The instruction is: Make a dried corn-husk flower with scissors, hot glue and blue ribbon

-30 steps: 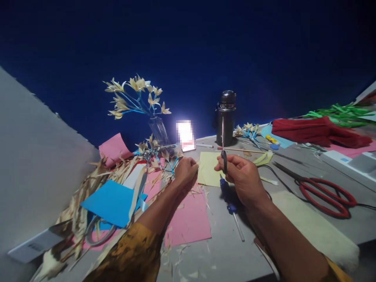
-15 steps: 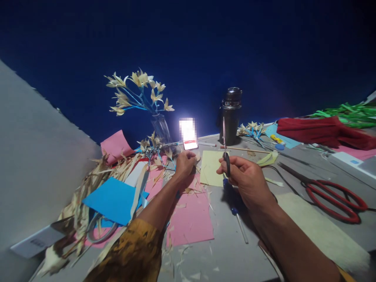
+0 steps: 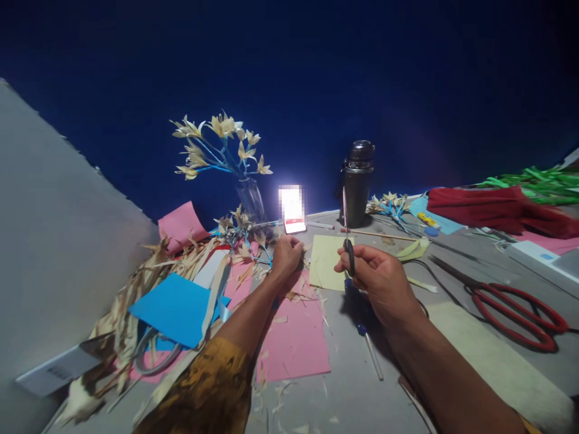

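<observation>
Scissors [image 3: 346, 211] were up in the air, blades pointing upward above the yellow sheet [image 3: 325, 262], their black handle between the curled fingers of the right hand [image 3: 384, 280], a grip that seemed to keep the blades upright and clear of the surface [image 3: 312, 410]. Over on the other side, the left hand [image 3: 286, 259] sat near the phone [image 3: 295, 227], its fingers drawn in toward the thumb; whether they were fully closed or pinched anything, you couldn't tell. That phone stood propped up, probably so its lit screen faced the person. Red-handled shears [image 3: 453, 272] lay beyond the right hand.
</observation>
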Available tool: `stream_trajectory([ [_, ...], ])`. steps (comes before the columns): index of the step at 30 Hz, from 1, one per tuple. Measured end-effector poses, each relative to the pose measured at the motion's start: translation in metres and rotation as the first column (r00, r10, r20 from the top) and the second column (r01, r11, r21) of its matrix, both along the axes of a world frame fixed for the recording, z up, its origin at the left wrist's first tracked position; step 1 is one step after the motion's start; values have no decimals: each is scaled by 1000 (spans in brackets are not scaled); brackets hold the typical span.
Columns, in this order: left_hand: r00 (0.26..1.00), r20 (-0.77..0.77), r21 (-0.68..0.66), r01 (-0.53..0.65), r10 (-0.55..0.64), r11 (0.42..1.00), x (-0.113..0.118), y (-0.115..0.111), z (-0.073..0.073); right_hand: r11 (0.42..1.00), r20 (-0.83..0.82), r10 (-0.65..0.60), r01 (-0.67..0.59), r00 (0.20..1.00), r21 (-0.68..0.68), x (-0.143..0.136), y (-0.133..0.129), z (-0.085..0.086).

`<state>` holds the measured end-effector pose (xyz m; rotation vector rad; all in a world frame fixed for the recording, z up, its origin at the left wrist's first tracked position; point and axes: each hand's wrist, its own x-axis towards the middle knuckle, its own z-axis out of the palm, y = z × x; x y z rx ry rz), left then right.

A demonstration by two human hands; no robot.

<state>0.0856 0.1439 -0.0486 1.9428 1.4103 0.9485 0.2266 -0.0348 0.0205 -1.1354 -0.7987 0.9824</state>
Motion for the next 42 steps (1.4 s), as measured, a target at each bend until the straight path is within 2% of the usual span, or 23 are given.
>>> stream_trajectory([
  [5,999,20,12,-38,38,999,1,3,-5,1000,15,17,-17,1000,-1,-1,1,0],
  [9,998,31,22,-50,49,999,-2,6,-3,1000,23,22,-21,999,-8,-2,2,-1],
  [19,962,-271,88,-12,36,996,6,-12,7,998,46,61,-60,997,-17,-3,2,-4],
  [26,963,-270,81,21,2,996,4,-11,8,996,27,85,-85,996,-23,-3,2,-5],
  [30,987,-160,50,2,6,999,4,-11,8,996,38,88,-86,995,-33,-3,2,-5],
  [35,993,117,-27,-23,26,999,2,-6,8,995,50,95,-93,994,-37,-2,3,-5],
  [39,908,417,-141,35,27,989,0,-8,20,993,41,115,-113,993,-40,-3,4,-8],
  [42,801,598,-220,189,-21,957,1,-22,42,986,11,156,-155,988,-68,-6,4,-12],
])
